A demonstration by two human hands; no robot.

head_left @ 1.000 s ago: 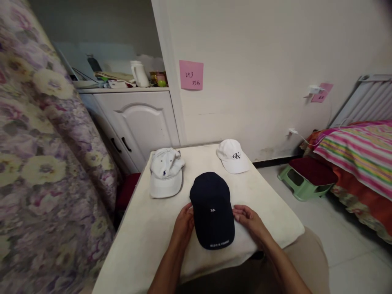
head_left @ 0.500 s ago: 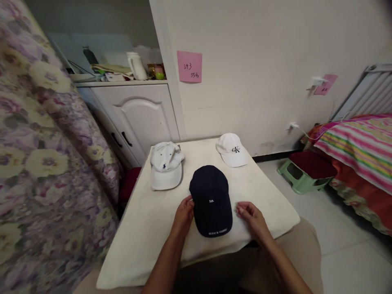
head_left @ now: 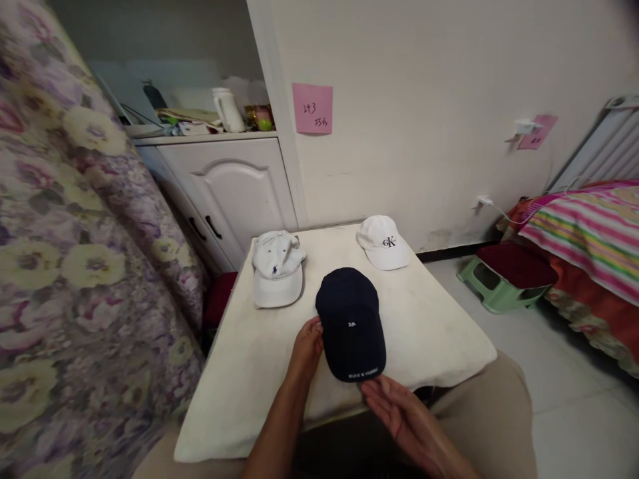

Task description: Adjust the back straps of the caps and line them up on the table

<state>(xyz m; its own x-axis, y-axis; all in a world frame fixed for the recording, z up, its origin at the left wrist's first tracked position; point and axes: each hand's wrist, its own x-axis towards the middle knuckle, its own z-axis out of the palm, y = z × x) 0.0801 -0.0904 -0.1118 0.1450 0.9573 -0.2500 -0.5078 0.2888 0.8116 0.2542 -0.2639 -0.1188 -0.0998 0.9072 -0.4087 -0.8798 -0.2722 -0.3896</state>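
Note:
A navy baseball cap (head_left: 351, 309) with small white lettering lies near the middle of the table, its brim toward me. My left hand (head_left: 308, 346) pinches the cap's left edge, where the brim meets the crown. At the brim's front rim is my right hand (head_left: 399, 412), palm turned up and fingers stretched out, their tips touching or just under the rim. A white cap with a small dark-blue emblem (head_left: 278, 269) rests farther back on the left. Back right lies another white cap with black letters (head_left: 383, 243).
A cream cloth covers the small table (head_left: 239, 399). Behind it stand a white cabinet (head_left: 234, 193) and a wall with a pink note (head_left: 313, 108). A floral curtain (head_left: 74, 266) hangs at left. To the right are a green stool (head_left: 504, 279) and a bed (head_left: 594, 233).
My right hand has moved from the cap's right side to the brim's front and turned palm up. My left hand stays at the left edge. The view has shifted slightly.

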